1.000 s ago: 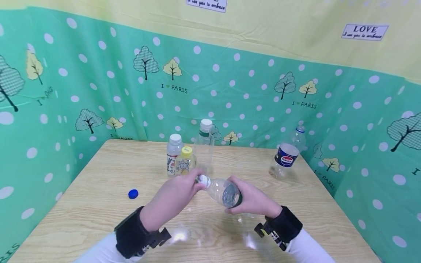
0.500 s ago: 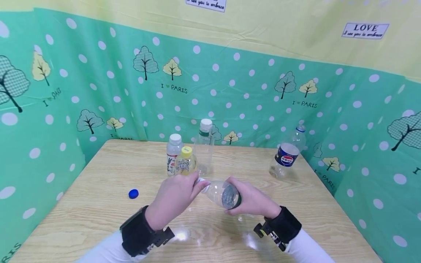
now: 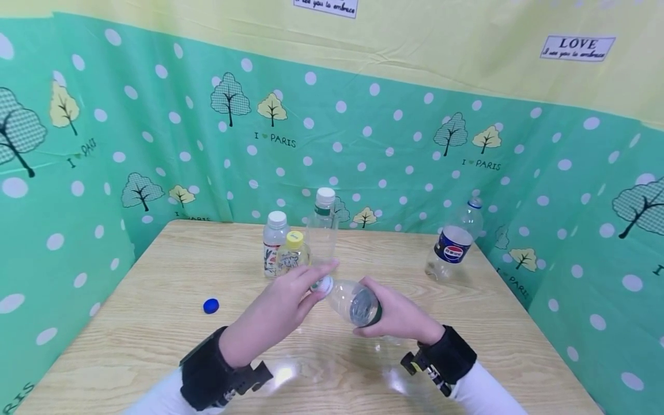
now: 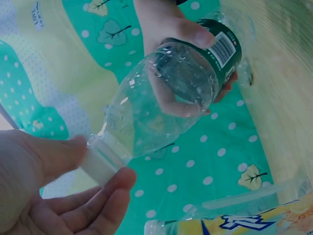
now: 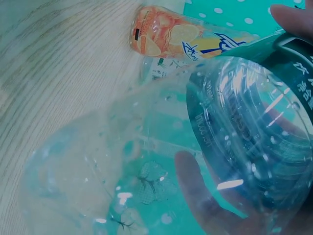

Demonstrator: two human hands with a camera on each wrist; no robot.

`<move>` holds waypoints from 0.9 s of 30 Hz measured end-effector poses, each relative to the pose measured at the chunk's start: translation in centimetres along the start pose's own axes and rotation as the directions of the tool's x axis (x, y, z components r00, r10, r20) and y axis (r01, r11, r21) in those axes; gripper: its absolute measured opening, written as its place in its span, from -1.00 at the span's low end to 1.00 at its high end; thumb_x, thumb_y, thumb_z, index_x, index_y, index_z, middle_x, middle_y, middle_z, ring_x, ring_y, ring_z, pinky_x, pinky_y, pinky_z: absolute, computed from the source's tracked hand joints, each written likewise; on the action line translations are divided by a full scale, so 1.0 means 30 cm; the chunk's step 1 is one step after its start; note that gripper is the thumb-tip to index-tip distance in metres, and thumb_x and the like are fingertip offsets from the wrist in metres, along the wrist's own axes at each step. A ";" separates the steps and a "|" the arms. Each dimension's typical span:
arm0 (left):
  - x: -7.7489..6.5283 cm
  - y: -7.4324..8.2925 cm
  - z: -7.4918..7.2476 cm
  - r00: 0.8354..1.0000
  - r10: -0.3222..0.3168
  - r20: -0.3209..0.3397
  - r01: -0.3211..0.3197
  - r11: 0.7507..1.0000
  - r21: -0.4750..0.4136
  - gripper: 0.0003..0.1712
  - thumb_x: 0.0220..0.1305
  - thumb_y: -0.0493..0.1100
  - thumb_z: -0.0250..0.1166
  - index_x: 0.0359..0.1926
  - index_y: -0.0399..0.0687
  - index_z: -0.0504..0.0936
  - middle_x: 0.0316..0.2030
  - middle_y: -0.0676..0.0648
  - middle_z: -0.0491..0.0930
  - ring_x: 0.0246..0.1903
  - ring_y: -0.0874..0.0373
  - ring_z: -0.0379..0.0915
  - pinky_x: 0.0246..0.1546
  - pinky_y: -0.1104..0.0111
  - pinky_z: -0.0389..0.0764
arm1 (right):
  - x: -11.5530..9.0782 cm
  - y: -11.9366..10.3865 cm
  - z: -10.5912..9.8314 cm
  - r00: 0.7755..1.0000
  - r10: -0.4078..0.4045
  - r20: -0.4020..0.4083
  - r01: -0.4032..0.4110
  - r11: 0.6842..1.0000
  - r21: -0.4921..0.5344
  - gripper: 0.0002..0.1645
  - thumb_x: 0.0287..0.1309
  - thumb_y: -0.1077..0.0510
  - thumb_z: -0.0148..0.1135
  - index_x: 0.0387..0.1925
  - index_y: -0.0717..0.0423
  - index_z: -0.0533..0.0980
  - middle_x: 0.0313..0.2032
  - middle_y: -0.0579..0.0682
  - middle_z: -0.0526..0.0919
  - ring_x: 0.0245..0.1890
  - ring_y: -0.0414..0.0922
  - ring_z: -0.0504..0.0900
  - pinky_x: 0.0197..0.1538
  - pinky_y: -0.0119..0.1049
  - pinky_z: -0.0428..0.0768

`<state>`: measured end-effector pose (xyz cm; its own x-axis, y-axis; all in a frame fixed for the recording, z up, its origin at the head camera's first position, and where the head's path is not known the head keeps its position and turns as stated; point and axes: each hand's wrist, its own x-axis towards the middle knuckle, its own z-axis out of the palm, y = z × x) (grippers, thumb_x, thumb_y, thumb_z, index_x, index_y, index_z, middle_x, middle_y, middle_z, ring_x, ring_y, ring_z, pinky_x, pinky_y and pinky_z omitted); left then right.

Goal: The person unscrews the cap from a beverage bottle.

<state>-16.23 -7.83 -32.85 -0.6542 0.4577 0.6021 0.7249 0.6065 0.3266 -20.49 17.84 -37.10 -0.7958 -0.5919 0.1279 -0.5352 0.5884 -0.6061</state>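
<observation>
A clear plastic bottle with a dark green label lies tilted between my hands, its neck toward the left. My right hand grips it round the labelled part, thumb on one side and fingers on the other. At the neck sits a white bottle cap. My left hand pinches that cap between thumb and fingertip; in the head view its other fingers stretch out past it. Close up in the right wrist view, the ridged bottle shows see-through walls with fingers behind.
Behind the left hand stand a white-capped bottle, a yellow-capped bottle and a tall clear bottle. A Pepsi bottle stands at the back right. A loose blue cap lies left on the wooden table.
My left hand has turned about the cap: its fingers curled over it half a second ago and now reach outward. The right hand and the bottle have hardly moved.
</observation>
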 end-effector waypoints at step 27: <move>0.005 -0.004 0.016 0.995 -0.104 -0.002 0.100 0.953 0.287 -0.55 0.34 0.12 0.20 -0.61 0.03 0.38 -0.79 0.19 0.10 -0.79 0.34 0.08 -0.80 0.51 0.12 | -0.003 0.004 0.001 0.999 -0.032 0.021 0.033 0.999 -0.035 -0.18 -0.26 0.02 0.60 0.08 -0.03 0.36 -0.15 -0.22 0.57 -0.20 -0.25 0.57 -0.10 -0.22 0.62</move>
<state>-16.52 -7.52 -33.15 -0.7255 0.3909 0.5664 0.5633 0.8101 0.1624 -20.49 17.95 -37.20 -0.7720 -0.6219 0.1313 -0.5707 0.5873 -0.5739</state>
